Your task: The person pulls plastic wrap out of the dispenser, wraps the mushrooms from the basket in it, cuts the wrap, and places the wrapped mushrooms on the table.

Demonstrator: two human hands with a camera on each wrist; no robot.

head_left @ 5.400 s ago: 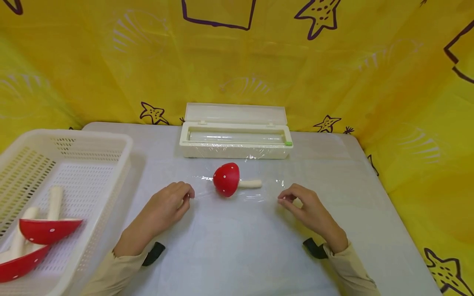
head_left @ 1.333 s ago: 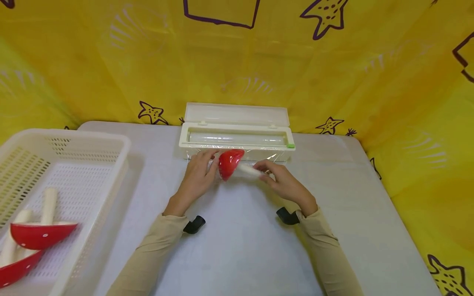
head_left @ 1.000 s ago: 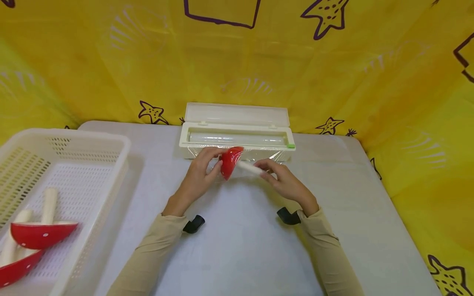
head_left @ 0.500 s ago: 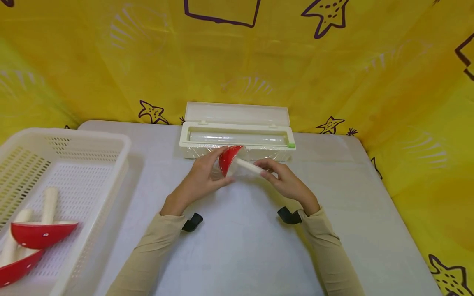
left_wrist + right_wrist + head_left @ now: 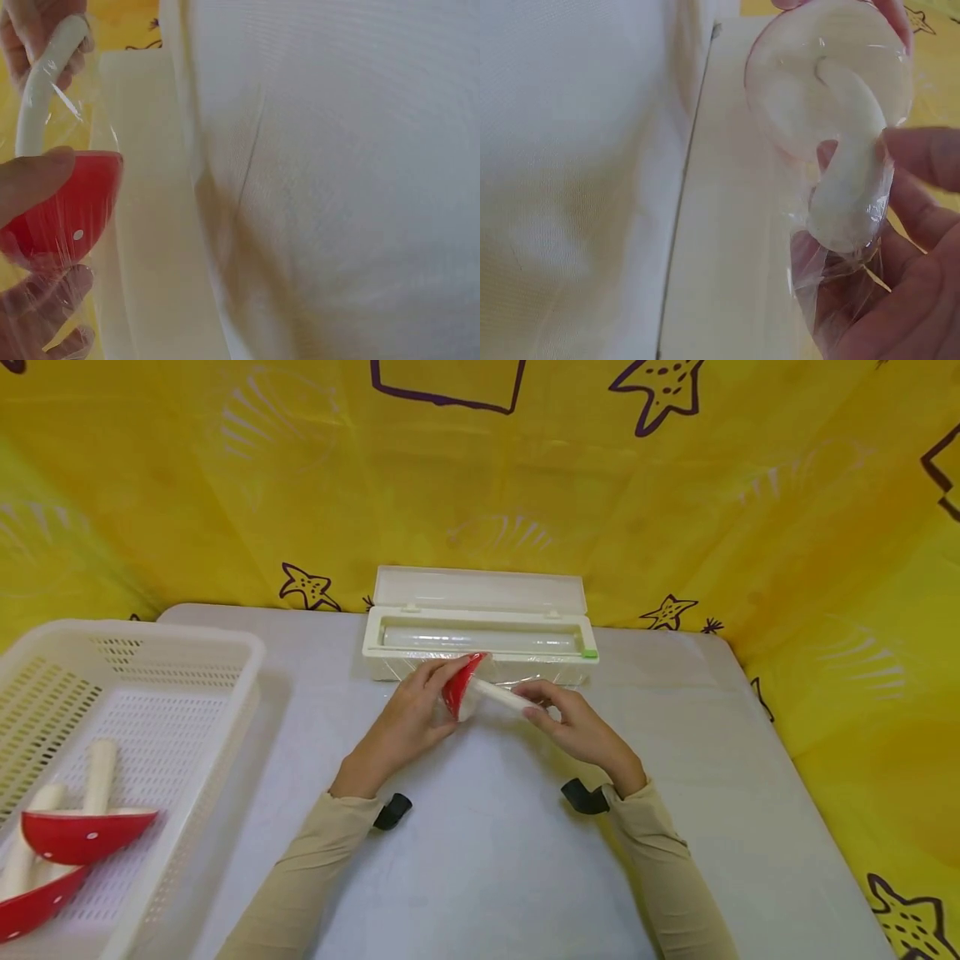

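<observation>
A toy mushroom [image 5: 458, 688] with a white-dotted red cap and a curved white stem is held just in front of the film box. Clear cling film [image 5: 877, 202] wraps round it and bunches at the stem's end. My left hand [image 5: 402, 724] grips the cap, thumb on its rim and fingers on the dome [image 5: 82, 199]. The thumb and fingers of my right hand [image 5: 577, 727] pinch the stem [image 5: 847, 180] near its end, with film between. In the right wrist view the cap's white underside [image 5: 780, 82] faces the camera.
The cream cling film box [image 5: 480, 668] stands at the back, lid raised, with a film roll [image 5: 480, 638] inside and a green slider [image 5: 589, 654]. A white basket [image 5: 251, 693] on the left holds several red-capped mushrooms [image 5: 88, 837]. Yellow cloth hangs behind the table [image 5: 487, 860].
Earlier the mushroom lay on film on the table, hands apart; now both hands hold it raised, nearer the box. Lately the left fingers spread and closed round the cap, which turned slightly.
</observation>
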